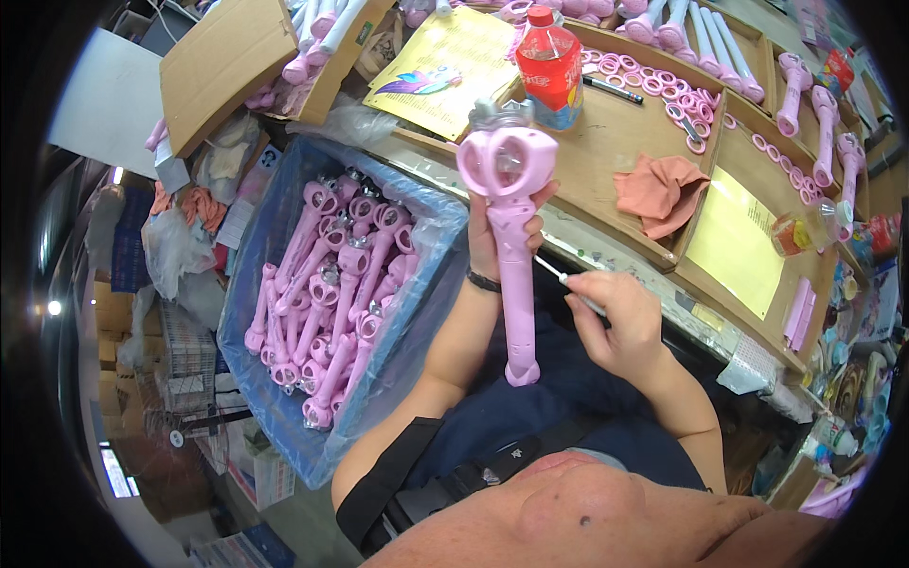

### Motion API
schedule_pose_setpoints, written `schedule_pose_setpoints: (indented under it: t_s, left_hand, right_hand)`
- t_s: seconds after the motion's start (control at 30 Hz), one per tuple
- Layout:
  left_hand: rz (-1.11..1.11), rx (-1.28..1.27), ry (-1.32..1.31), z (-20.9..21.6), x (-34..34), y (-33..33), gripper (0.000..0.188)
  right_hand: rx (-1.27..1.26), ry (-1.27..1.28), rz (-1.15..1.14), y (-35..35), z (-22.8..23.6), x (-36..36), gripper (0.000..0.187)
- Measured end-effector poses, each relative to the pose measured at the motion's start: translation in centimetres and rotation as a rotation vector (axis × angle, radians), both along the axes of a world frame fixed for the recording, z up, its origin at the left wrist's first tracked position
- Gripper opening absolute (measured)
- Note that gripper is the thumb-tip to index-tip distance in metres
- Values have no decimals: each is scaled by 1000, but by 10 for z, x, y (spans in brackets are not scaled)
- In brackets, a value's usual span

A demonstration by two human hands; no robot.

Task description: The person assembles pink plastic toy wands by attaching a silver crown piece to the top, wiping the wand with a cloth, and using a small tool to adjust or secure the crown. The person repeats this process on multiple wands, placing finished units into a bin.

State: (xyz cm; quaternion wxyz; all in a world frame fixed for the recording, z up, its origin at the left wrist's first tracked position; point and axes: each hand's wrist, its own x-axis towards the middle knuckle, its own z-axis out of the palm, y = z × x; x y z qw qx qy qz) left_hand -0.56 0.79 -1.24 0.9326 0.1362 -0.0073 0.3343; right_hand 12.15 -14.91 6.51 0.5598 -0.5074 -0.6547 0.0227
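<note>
Head: cluttered workbench [660, 292], crowded workroom [317, 519]

Close, downward head-worn fisheye view

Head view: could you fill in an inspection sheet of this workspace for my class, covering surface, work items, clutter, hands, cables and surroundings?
Surface: bench with shallow cardboard trays; a yellow sheet in the right one.
Work items: pink wand with a silver crown; similar wands piled in a blue-lined bin.
Clutter: red-labelled bottle, crumpled orange cloth, pen, loose pink rings.
Left hand: grips the pink wand.
Right hand: holds a thin pale tool pointed toward the wand; contact unclear.
Cables: cannot be made out reliably.
Surroundings: cardboard boxes at far left.
</note>
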Motion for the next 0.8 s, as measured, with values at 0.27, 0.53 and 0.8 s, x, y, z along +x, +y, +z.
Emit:
schedule_pose_setpoints:
  t_s: [0.27, 0.53, 0.8]
  left_hand:
    - [168, 275, 343, 18, 0, -12, 66]
    - [200, 204, 398, 25, 1, -19, 51]
    - [241, 272, 465, 31, 0, -22, 49]
  right_hand:
    - [39, -117, -139, 14, -1, 10, 26]
    - [75, -140, -165, 25, 4, 10, 26]
    - [-11, -141, -153, 31, 12, 12, 21]
